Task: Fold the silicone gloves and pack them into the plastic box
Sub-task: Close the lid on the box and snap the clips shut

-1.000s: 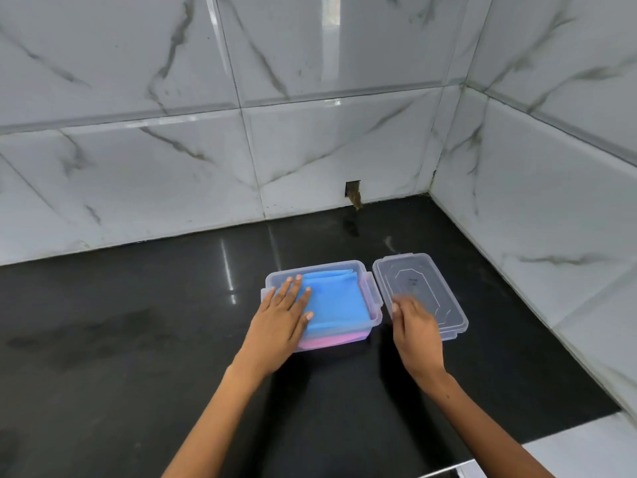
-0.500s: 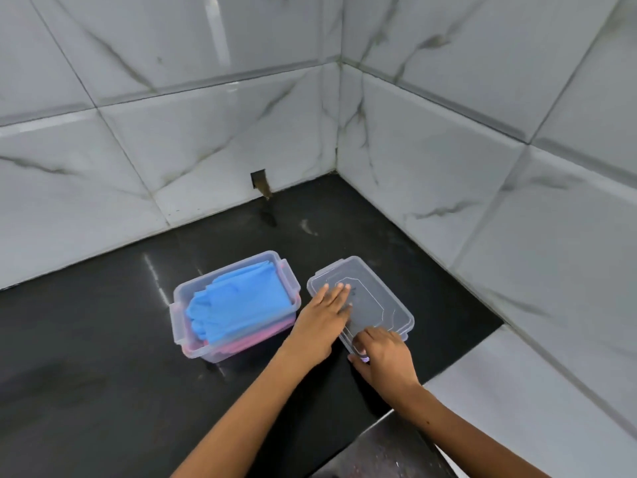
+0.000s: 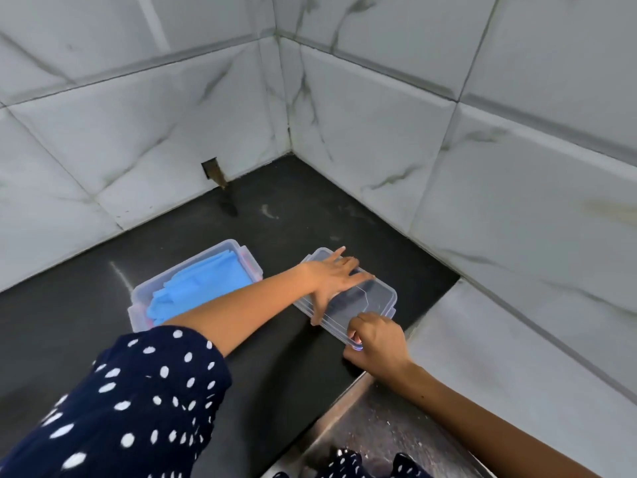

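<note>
Black counter [image 3: 86,305]. Plastic box [image 3: 144,294] left, uncovered, blue gloves [image 3: 200,288] folded inside. Lid [image 3: 375,298] right — left hand [image 3: 331,279] flat on top, right hand [image 3: 375,336] pinching near corner. Likely risk: slick lid sliding off — one-corner grip.

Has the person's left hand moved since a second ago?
Yes. The left hand has left the plastic box of blue gloves and crossed right onto the clear lid, nearer the wall corner.

view: my one head cam, worn, wide-angle
facing: forward and down into tiled wall corner [image 3: 286,98]
range: close above black counter [image 3: 103,305]
overlap: n/a, single view
</note>
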A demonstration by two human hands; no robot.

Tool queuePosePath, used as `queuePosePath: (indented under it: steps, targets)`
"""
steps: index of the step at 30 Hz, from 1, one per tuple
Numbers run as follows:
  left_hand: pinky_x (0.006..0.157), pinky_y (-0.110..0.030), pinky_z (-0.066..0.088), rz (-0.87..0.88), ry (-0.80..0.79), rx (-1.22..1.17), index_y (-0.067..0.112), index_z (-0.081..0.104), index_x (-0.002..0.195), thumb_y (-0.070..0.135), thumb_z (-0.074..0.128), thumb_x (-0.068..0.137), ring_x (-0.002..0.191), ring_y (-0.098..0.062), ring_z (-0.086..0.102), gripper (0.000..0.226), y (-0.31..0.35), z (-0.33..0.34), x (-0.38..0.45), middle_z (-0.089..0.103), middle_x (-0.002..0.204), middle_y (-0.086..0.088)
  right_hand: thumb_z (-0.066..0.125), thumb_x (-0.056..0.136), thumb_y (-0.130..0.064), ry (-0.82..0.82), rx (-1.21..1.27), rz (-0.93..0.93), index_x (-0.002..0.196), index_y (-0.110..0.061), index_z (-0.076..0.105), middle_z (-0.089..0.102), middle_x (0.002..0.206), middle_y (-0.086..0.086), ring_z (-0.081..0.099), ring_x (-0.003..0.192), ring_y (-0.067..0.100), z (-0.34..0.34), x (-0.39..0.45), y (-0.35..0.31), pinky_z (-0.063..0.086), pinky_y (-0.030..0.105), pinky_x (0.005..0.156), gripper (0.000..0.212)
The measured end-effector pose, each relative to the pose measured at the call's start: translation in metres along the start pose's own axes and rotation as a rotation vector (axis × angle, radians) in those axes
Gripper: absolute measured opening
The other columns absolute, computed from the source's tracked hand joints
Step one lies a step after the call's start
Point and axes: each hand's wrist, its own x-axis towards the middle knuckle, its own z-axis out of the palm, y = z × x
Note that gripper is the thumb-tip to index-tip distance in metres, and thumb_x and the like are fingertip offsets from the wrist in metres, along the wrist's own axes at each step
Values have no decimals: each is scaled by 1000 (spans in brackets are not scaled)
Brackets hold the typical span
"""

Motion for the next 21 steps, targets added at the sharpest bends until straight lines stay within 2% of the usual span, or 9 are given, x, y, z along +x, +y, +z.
queuePosePath:
  steps: [3,5,11,14,18,21]
  targets:
    - [115,-55,-7,8,15,69,13,-3,149,50,87,45,141,-40,13,143,-1,-17,5,18,148,-26,74,54,-19,109,11,40,67,-12,63,66,67,2,64,61,22,-5,-5,5,46,22,51,18]
    - [114,-57,-4,-18,52,131,9,-2,149,56,84,45,139,-42,16,143,-4,-34,3,18,148,-27,76,51,-15,209,47,41,65,-12,61,64,64,2,62,56,21,-9,-6,10,45,20,47,22]
    - [115,-59,3,-125,184,179,5,5,148,64,79,44,137,-39,22,140,-13,-57,-35,23,146,-23,69,68,-13,336,152,21,77,-9,60,64,76,5,61,65,23,-16,4,-5,51,33,52,13]
    - [115,-57,2,-247,259,65,8,8,147,68,78,41,136,-36,23,141,-28,-51,-75,25,144,-18,66,73,-14,375,168,-51,83,-9,60,64,84,5,60,70,23,-22,15,-18,51,36,57,13]
    - [115,-55,11,-466,398,-149,11,13,145,67,76,37,128,-32,32,136,-43,-14,-137,33,136,-14,65,79,-14,379,201,-201,92,-12,60,63,95,2,59,81,21,-24,37,-43,50,31,67,14]
    - [114,-54,10,-626,415,-336,14,14,144,65,77,40,130,-31,29,131,-44,24,-174,32,138,-12,65,80,-9,345,210,-302,96,-12,65,64,102,3,61,92,20,-21,53,-64,50,29,75,17]
